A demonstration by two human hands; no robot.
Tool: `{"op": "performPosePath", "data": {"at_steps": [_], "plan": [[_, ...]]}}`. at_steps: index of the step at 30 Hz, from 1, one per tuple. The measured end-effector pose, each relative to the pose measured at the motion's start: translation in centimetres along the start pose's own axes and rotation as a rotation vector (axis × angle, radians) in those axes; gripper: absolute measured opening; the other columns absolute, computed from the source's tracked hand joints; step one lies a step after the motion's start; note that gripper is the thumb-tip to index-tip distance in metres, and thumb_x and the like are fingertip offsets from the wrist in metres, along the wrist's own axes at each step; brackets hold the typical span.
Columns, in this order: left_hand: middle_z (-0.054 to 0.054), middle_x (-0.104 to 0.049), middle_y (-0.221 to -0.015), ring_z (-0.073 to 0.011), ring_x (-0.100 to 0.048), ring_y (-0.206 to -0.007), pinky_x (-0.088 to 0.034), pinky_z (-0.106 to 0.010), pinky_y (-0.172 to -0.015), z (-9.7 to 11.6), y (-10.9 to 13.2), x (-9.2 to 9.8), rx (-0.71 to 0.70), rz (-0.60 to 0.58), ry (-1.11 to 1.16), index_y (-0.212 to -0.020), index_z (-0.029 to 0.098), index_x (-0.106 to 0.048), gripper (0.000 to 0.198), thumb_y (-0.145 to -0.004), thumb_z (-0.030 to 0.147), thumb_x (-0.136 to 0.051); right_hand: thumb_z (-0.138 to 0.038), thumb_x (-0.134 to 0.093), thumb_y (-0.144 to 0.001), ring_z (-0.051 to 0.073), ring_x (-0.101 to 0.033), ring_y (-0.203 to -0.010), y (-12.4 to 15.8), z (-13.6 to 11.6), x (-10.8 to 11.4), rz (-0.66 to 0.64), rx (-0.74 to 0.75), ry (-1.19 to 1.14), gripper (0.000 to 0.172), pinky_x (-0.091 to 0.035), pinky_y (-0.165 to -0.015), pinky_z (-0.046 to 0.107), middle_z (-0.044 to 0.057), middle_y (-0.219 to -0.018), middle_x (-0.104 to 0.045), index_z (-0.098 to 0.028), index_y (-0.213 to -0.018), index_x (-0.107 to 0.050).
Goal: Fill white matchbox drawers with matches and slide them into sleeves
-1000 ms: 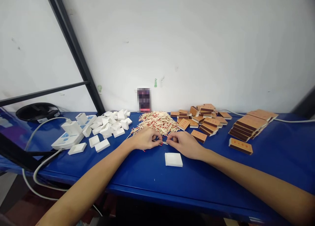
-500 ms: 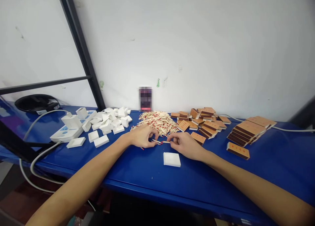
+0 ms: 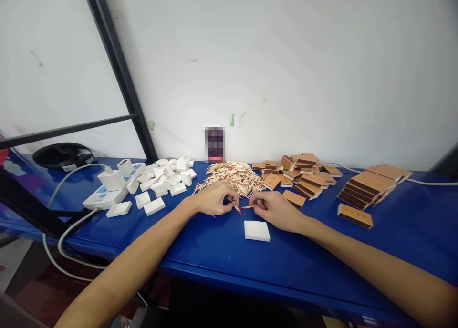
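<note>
My left hand [image 3: 219,198] is closed in a pinch on a few matches [image 3: 236,207], their red heads pointing down and to the right. Facing it, my right hand [image 3: 274,209] pinches matches [image 3: 246,207] between thumb and finger, red tips toward the left; their exact number is too small to tell. Just behind both hands spreads a heap of loose matches [image 3: 234,175] with red heads. A white matchbox tray [image 3: 256,230] lies on the blue table in front of my right hand, apart from it.
White trays [image 3: 168,175] are heaped left of the matches. Orange-brown matchboxes [image 3: 307,180] lie in a loose pile at right, with a neat stack [image 3: 368,187] and a single box [image 3: 355,216] farther right. A power strip [image 3: 105,194] with cables and a black frame [image 3: 118,70] stand left.
The matches in my left hand have swung to point more downward, and a gap now shows between them and those in my right hand. The whole view has shifted slightly.
</note>
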State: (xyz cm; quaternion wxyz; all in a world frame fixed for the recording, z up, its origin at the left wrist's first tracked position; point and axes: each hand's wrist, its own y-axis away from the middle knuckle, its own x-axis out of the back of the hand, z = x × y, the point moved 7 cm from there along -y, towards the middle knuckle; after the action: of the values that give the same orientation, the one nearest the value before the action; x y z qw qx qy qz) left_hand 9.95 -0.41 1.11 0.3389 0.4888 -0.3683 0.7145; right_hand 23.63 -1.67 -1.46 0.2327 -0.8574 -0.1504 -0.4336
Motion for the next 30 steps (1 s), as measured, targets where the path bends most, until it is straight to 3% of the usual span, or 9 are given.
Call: {"op": "performPosePath", "data": {"at_steps": [12, 19, 24, 30], "plan": [[-0.003, -0.061, -0.090, -0.0156, -0.056, -0.088, -0.041, -0.028, -0.083, 1.0, -0.3, -0.6, -0.066, 0.059, 0.058, -0.092, 0.020, -0.072, 0.011, -0.088, 0.017, -0.062, -0.021, -0.054, -0.085, 0.012, -0.042, -0.056, 0.3, -0.1, -0.4, -0.022, 0.064, 0.002, 0.020, -0.031, -0.057, 0.024, -0.005, -0.061, -0.045, -0.022, -0.097, -0.069], [-0.004, -0.063, -0.092, -0.0154, -0.058, -0.084, -0.042, -0.026, -0.075, 0.4, -0.3, -0.3, -0.021, 0.132, -0.016, -0.095, 0.018, -0.066, 0.009, -0.091, 0.023, -0.060, -0.023, -0.052, -0.088, 0.012, -0.043, -0.059, 0.3, 0.0, -0.4, -0.041, 0.065, 0.042, 0.032, -0.031, -0.058, 0.025, -0.004, -0.063, -0.048, -0.022, -0.116, -0.068], [-0.005, -0.068, -0.097, -0.0164, -0.061, -0.091, -0.043, -0.027, -0.081, 0.0, -0.2, 0.0, -0.076, 0.161, -0.006, -0.100, 0.018, -0.065, 0.014, -0.096, 0.027, -0.056, -0.020, -0.052, -0.087, 0.013, -0.047, -0.061, 0.2, 0.2, -0.6, -0.061, 0.063, 0.058, 0.037, -0.031, -0.059, 0.025, -0.002, -0.065, -0.053, -0.026, -0.119, -0.070], [-0.001, -0.065, -0.071, -0.0118, -0.055, -0.064, -0.037, -0.023, -0.064, -1.6, 0.0, 1.0, 0.034, 0.201, -0.032, -0.089, 0.015, -0.069, 0.029, -0.098, 0.037, -0.051, -0.023, -0.053, -0.088, 0.014, -0.052, -0.066, 0.2, 0.3, -0.7, -0.058, 0.084, 0.038, 0.029, -0.034, -0.062, 0.026, 0.000, -0.071, -0.059, -0.026, -0.108, -0.073]]}}
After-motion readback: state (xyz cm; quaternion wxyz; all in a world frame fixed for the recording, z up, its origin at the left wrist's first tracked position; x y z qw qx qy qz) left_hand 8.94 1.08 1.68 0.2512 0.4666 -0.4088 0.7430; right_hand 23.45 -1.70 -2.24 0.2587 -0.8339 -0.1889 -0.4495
